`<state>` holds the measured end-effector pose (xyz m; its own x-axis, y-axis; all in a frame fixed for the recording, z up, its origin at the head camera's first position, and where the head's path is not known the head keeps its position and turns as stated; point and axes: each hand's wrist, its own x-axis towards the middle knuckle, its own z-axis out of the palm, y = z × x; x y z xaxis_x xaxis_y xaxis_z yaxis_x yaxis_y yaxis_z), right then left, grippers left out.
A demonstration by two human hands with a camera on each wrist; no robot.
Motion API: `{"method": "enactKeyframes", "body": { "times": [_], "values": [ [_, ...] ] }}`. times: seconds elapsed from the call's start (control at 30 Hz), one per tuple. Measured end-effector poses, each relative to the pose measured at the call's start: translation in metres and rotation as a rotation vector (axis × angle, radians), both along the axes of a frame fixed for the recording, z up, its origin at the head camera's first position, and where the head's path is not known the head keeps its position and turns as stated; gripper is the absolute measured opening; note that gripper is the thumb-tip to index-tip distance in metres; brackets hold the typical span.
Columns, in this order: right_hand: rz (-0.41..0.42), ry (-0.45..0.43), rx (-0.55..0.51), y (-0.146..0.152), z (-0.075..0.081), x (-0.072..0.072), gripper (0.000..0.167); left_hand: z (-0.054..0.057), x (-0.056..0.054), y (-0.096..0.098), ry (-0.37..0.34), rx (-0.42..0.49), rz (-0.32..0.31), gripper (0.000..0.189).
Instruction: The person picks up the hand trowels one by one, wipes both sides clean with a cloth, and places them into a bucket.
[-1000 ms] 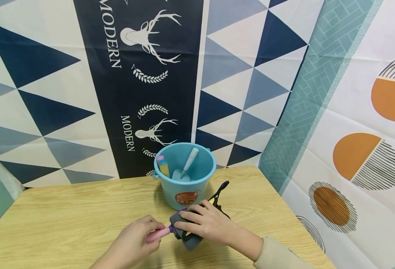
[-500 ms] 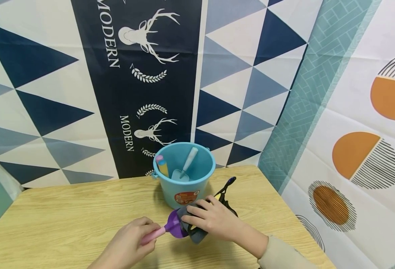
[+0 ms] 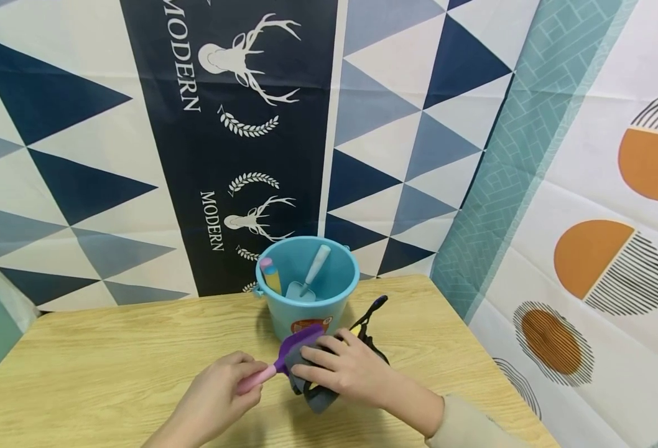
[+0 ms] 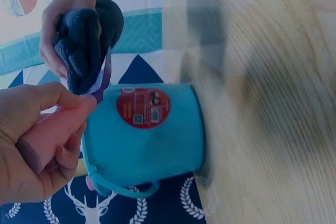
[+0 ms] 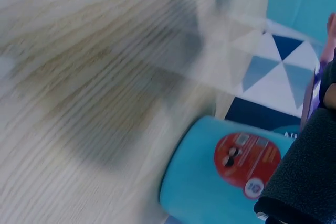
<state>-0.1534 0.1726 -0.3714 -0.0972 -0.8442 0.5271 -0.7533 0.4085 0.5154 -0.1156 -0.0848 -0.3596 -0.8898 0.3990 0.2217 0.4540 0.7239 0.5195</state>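
Observation:
My left hand [image 3: 214, 395] grips the pink handle of a toy shovel [image 3: 255, 378], whose purple blade points away to the right. My right hand [image 3: 346, 372] holds a dark grey cloth [image 3: 319, 399] with black edging and straps against the blade, its fingers bent over the top. The cloth covers part of the blade. Fingers and thumb wrap the pink handle [image 4: 58, 127] in the left wrist view, and the bunched cloth [image 4: 79, 48] lies right beyond its tip. The right wrist view catches the fuzzy cloth [image 5: 302, 177] at its edge, beside a sliver of purple.
Just behind the hands stands a blue bucket [image 3: 280, 316] with a red label. Inside it are a pale blue toy shovel [image 3: 316, 264] and a yellow handle with a blue end [image 3: 273, 280]. The wooden table [image 3: 111, 367] meets patterned wall hangings at the back.
Half a second ago the cloth lay further right with the purple blade facing up; now the blade is tilted on edge and the cloth has moved back left over it.

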Motion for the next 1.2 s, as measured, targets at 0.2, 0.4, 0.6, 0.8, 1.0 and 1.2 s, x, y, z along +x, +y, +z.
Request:
{"method": "enactKeyframes", "body": {
  "times": [0.2, 0.4, 0.6, 0.8, 1.0, 1.2],
  "values": [
    [-0.03, -0.02, 0.035, -0.007, 0.0, 0.005, 0.029, 0.0, 0.002, 0.004, 0.084, -0.009, -0.01, 0.024],
    [-0.118, -0.092, 0.114, -0.002, 0.002, 0.005, 0.033, -0.003, 0.003, 0.002, 0.141, -0.058, 0.01, 0.024],
    [-0.168, -0.087, 0.126, 0.012, -0.003, -0.001, 0.035, -0.005, 0.003, -0.002, 0.165, -0.094, 0.055, 0.026],
    [-0.198, -0.114, 0.047, 0.018, -0.001, -0.004, 0.03, -0.005, 0.003, -0.005, 0.163, -0.036, 0.084, 0.025],
    [-0.096, -0.033, -0.032, 0.004, 0.002, -0.006, 0.026, -0.002, 0.003, 0.001, 0.101, -0.067, 0.032, 0.024],
    [-0.071, 0.056, -0.02, -0.008, 0.001, -0.003, 0.033, -0.002, 0.004, 0.007, 0.154, -0.072, -0.038, 0.023]
  ]
}}
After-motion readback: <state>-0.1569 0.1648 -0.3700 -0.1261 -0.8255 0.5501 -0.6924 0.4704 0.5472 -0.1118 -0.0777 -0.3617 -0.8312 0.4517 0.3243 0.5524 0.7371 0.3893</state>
